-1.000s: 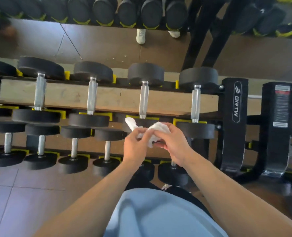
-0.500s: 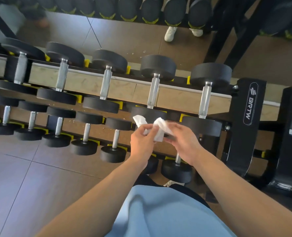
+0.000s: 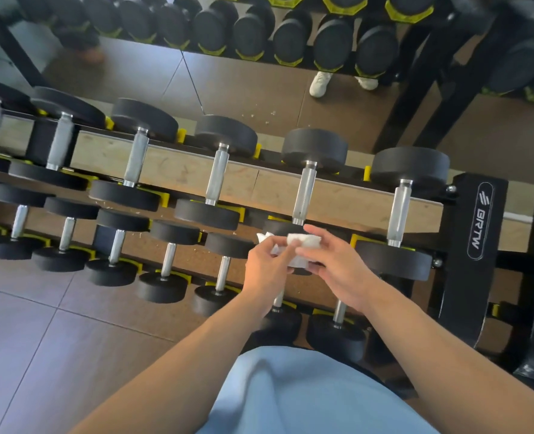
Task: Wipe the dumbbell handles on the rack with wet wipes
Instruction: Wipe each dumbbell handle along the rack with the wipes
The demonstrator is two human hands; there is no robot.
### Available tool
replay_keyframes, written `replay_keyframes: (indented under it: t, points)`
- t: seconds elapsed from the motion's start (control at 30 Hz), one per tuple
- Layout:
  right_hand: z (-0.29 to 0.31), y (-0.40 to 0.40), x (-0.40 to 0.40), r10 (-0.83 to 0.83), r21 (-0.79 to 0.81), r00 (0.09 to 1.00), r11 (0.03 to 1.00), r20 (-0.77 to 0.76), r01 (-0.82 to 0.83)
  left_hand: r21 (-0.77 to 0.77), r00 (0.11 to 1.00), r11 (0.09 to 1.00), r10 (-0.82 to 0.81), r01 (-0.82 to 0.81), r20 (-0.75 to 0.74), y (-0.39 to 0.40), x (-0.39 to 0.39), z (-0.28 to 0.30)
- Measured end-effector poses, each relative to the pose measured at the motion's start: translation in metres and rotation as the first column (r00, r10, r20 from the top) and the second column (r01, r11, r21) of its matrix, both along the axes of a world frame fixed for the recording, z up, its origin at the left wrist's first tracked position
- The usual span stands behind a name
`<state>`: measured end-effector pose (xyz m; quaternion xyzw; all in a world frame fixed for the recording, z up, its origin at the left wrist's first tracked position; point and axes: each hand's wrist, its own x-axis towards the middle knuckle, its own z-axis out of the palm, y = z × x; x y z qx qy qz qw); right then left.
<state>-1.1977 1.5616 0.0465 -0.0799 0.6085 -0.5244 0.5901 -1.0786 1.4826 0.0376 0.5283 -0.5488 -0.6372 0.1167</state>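
1. Both hands are busy with the wet wipe [image 3: 301,250], not with any dumbbell: the left hand [image 3: 267,270] pinches its left part between curled fingers and thumb, and the right hand [image 3: 337,267] has its fingers curled over the right part. The wipe is bunched between them, in front of the rack's [image 3: 475,233] upper tier, touching no handle.
2. My reading is that this is a preparing step (folding or regripping the wipe), so no wiping is under way at this instant.
3. What is done cannot be told here: none of the chrome handles shows a visible wet sheen or streak that would mark it as cleaned.
4. What is left, by that reading, may be every handle in view. The nearest is the upper-tier handle [image 3: 303,192] just above the hands, with another handle [image 3: 400,211] to its right near the rack's end post.
5. The lower tier holds smaller dumbbells [image 3: 165,270], their handles equally untouched at present; two sit partly hidden beneath the forearms.
6. Containers: no wipe packet, tub or bin is visible. The rack is the only holder, and its yellow cradles [image 3: 361,242] each carry a dumbbell as far as can be seen.
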Motion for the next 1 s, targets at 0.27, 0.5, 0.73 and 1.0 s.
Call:
replay_keyframes:
  t: [0.27,0.5,0.73,1.0]
  points:
    - [-0.011,-0.011,0.0,-0.094,0.067,0.995,0.993,-0.017,0.094,0.03,0.999,0.998,-0.049,0.049,0.024,-0.015,-0.009,-0.004]
    - [0.001,-0.033,-0.026,-0.018,0.167,0.831,0.977,-0.557,0.133,-0.116,0.946,0.943,0.32,-0.312,0.051,-0.036,-0.033,-0.015]
    - [-0.006,-0.088,-0.082,0.178,0.165,0.201,0.983,-0.963,-0.082,0.041,0.921,0.946,0.302,-0.321,0.245,-0.07,-0.084,-0.048]
    - [-0.055,-0.113,-0.106,0.363,0.439,-0.247,0.762,-0.898,-0.476,-0.14,0.878,0.939,0.344,-0.314,0.332,-0.07,-0.091,-0.059]
